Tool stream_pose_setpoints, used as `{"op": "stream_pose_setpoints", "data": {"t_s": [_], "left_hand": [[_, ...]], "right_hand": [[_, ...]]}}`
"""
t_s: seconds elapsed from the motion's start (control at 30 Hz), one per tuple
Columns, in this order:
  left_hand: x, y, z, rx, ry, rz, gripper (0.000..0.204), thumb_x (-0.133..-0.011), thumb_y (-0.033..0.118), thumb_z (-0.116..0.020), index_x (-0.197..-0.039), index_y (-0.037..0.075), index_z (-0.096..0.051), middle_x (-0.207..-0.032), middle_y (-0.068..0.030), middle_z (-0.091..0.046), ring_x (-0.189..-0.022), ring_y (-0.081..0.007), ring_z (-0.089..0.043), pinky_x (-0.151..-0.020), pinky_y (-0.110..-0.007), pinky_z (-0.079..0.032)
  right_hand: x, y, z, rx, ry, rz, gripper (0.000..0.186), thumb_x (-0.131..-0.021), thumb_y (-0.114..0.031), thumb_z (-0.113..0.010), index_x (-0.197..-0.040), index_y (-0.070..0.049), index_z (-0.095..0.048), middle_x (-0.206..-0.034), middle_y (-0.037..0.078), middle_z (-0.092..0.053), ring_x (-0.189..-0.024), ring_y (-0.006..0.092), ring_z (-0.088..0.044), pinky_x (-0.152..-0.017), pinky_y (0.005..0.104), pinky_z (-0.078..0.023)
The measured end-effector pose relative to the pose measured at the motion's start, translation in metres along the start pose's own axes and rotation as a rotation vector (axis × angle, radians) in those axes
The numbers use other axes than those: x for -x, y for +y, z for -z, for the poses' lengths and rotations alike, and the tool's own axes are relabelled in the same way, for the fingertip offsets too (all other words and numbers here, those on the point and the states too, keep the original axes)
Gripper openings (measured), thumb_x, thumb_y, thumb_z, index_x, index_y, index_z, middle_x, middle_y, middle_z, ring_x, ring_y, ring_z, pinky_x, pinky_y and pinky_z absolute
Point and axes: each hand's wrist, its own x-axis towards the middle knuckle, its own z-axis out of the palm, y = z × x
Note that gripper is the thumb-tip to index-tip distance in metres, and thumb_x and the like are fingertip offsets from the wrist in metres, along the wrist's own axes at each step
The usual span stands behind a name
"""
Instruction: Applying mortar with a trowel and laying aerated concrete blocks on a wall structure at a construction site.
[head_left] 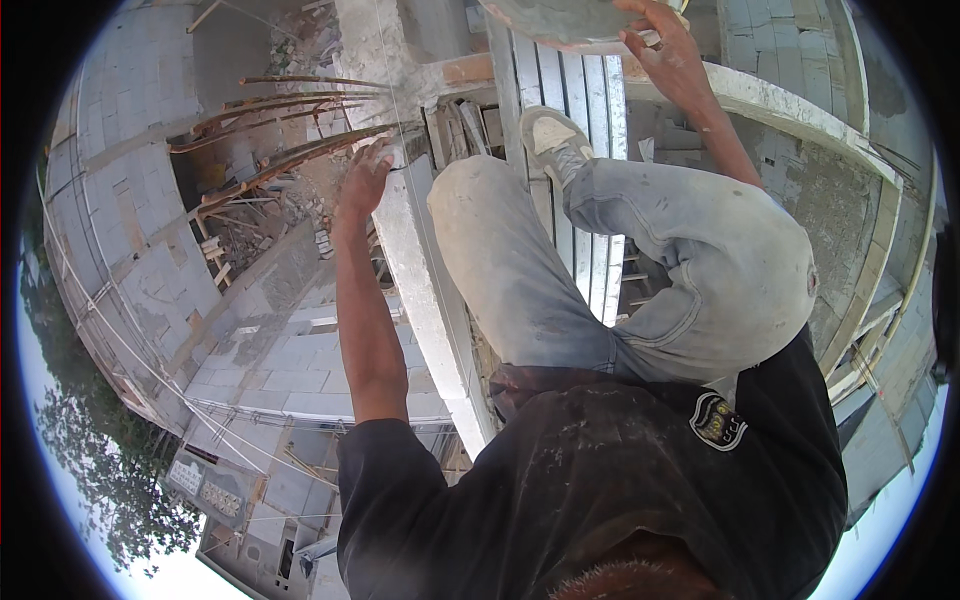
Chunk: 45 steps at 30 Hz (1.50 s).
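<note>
My left hand [368,178] is at the left edge of a pale concrete beam [425,260], its fingers curled against the corner. Just beyond it, rusty reinforcing bars [290,160] stick out to the left. At the far end, my right hand [668,52] has its fingers bent at the right rim of a rounded basin [560,18] smeared with grey mortar. The upper frame cuts off most of that basin. Below it run long silvery metal planks [590,100]. My shoe [556,140] rests on them, with my legs bent.
A thin string [398,110] runs along the beam. Another concrete beam [790,115] curves off to the right. Far below on the left lie rubble [265,225] and grey block walls [130,190]. Gaps open beside the planks and beam. Pale poles [100,290] cross at the left.
</note>
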Motion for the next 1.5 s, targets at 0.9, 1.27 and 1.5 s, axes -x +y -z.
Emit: {"op": "stream_pose_setpoints", "data": {"t_s": [0.9, 1.27, 1.5], "left_hand": [[0.015, 0.007, -0.005, 0.322, 0.143, -0.022, 0.04, -0.096, 0.023, -0.052, -0.133, 0.008, -0.05, -0.131, -0.0208, -0.053, -0.125, -0.0369, -0.047, -0.106, -0.041, -0.036], [0.032, 0.042, -0.031, 0.199, 0.456, 0.203, 0.051, -0.096, 0.025, -0.054, -0.142, 0.012, -0.039, -0.132, -0.0287, -0.047, -0.122, -0.0462, -0.046, -0.102, -0.049, -0.039], [0.036, 0.048, -0.04, 0.204, 0.546, 0.29, 0.066, -0.086, 0.053, -0.06, -0.142, 0.023, -0.04, -0.128, -0.029, -0.047, -0.118, -0.0454, -0.049, -0.095, -0.052, -0.044]], "right_hand": [[-0.005, 0.011, -0.016, 0.013, -0.048, -0.071, 0.038, -0.088, -0.015, -0.066, -0.125, -0.016, -0.059, -0.127, 0.006, -0.055, -0.1, 0.0176, -0.06, -0.081, 0.0315, -0.051], [-0.004, 0.004, -0.014, -0.062, -0.056, -0.145, 0.039, -0.083, -0.007, -0.067, -0.121, -0.01, -0.059, -0.116, 0.008, -0.058, -0.093, 0.0187, -0.058, -0.085, 0.0342, -0.047], [-0.006, -0.003, -0.013, -0.028, -0.097, -0.077, 0.039, -0.082, -0.004, -0.067, -0.12, -0.009, -0.06, -0.115, 0.009, -0.058, -0.093, 0.0192, -0.059, -0.084, 0.0343, -0.047]]}}
